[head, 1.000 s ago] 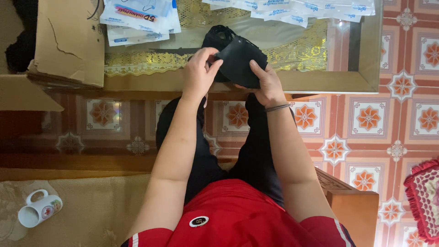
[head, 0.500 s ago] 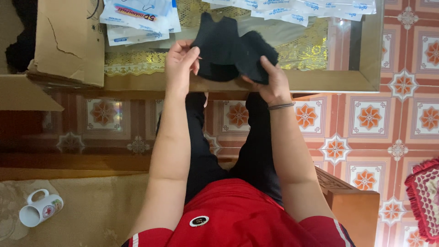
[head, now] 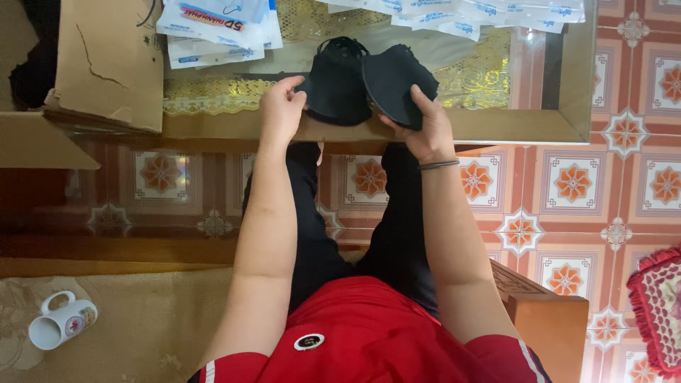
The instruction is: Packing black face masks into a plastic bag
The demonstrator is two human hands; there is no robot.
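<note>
Head view: left hand (head: 281, 108) and right hand (head: 420, 126) each pinch one black fabric face mask (head: 335, 84), (head: 401, 85), fanned apart above the glass-topped desk (head: 496, 126) edge, probably to separate them.

Packets, far left of table: a fanned stack of flat white plastic packets (head: 213, 28) is seen, printed in blue with a red and yellow patch.
Packets, far right of table: a row of overlapping white and blue packets (head: 482, 13) is laid along the far edge.
Cardboard box: a plain brown box (head: 106, 60), its flap torn, is set at the left end.
</note>
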